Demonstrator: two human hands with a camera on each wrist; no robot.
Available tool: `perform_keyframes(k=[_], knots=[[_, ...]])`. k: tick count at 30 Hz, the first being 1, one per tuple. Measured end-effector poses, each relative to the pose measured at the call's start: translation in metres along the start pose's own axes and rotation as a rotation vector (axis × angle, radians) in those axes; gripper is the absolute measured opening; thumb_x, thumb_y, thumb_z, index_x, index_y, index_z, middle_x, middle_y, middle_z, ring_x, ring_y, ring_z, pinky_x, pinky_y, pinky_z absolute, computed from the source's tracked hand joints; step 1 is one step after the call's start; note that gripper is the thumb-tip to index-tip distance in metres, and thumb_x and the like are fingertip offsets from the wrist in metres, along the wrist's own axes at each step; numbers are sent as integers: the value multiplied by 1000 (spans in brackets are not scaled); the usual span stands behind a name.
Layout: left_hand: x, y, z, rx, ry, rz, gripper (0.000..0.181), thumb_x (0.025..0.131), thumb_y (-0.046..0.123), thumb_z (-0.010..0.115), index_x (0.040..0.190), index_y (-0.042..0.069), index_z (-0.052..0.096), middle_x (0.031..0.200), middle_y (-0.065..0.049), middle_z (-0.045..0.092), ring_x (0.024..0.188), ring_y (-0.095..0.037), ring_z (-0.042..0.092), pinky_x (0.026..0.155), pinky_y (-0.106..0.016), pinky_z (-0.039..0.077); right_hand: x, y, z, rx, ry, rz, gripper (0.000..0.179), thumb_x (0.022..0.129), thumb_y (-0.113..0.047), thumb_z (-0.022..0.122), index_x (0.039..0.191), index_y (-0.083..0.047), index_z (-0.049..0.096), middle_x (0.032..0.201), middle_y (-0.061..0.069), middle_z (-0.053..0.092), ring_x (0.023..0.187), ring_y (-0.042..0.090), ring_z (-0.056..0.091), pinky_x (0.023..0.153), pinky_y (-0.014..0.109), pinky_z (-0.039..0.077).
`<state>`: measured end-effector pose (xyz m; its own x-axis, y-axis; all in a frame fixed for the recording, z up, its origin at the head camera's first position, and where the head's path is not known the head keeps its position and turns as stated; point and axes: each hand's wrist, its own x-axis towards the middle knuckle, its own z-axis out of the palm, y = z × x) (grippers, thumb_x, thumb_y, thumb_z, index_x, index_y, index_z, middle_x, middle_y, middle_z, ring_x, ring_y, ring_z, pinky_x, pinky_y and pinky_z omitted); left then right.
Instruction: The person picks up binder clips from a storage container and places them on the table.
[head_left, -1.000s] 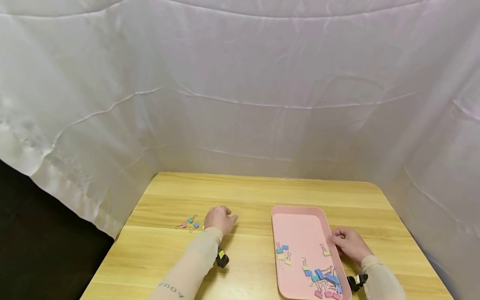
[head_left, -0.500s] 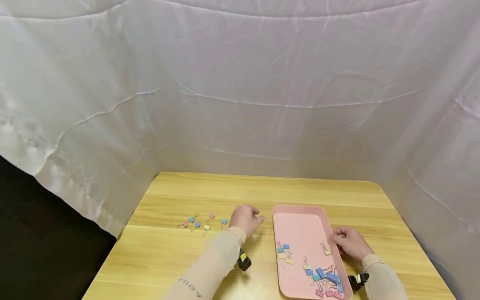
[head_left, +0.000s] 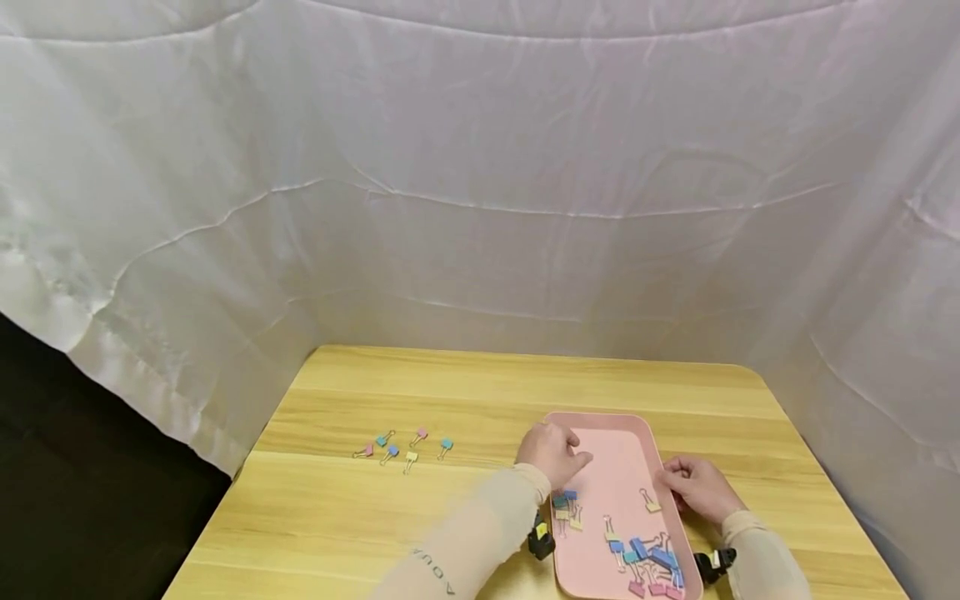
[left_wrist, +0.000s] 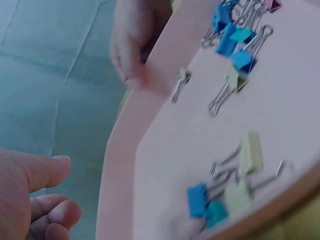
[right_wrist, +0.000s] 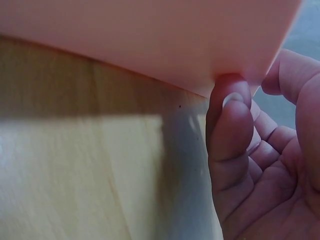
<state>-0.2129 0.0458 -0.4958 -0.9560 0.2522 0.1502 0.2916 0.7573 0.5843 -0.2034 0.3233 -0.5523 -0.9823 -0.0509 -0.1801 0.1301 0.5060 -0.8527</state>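
A pink tray (head_left: 615, 462) stands on the wooden table. My right hand (head_left: 701, 490) pinches its right rim between thumb and fingers, as the right wrist view shows up close. Over the tray's left rim is my left hand (head_left: 551, 454), thumb and fingers loosely bent with nothing between them. Inside the tray, blue, teal, yellow and pink binder clips (head_left: 663, 557) pile near the front right. A lone yellow binder clip (head_left: 653, 506) lies by the right wall. In the left wrist view, a further group includes a blue binder clip (left_wrist: 197, 201) and yellow ones.
Several binder clips lie spread on the table (head_left: 465, 392) left of the tray, among them a yellow clip (head_left: 412, 457), a teal clip (head_left: 447, 443) and a pink clip (head_left: 422, 433). A pale curtain (head_left: 480, 250) hangs behind and at both sides.
My left hand has moved right, from the loose clips on the table to over the tray's left side, uncovering several of those clips. My right hand has stayed at the tray's rim.
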Motion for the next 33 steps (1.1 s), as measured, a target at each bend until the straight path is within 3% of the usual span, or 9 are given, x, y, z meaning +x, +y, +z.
perform_keyframes(k=[7,15,20,33], knots=[[4,18,28,120,-22,40,25,80,41,77,91,19,77,85,12,71,76,-2,63,68,-16,49,1,-2,-1,-19,3,19,24,92,-16,64,98,6,61,67,5,55,56,15,52,50,28,47],[6,35,61,101,-143,-26,23,80,42,76,94,24,75,88,15,67,88,-5,62,77,-20,49,0,-4,1,-19,12,19,24,91,-16,65,97,7,61,68,6,56,57,16,53,51,28,47],[5,40,76,170,-206,30,23,79,43,77,96,29,74,89,19,66,89,-1,61,80,-17,47,0,-4,4,-4,13,13,23,91,-15,65,98,8,61,68,7,57,56,15,53,51,28,48],[11,51,93,263,-283,156,25,75,42,80,98,32,75,92,24,65,89,2,59,79,-13,45,-2,-4,2,-23,7,13,23,92,-16,64,97,6,62,67,6,55,55,15,52,50,28,47]])
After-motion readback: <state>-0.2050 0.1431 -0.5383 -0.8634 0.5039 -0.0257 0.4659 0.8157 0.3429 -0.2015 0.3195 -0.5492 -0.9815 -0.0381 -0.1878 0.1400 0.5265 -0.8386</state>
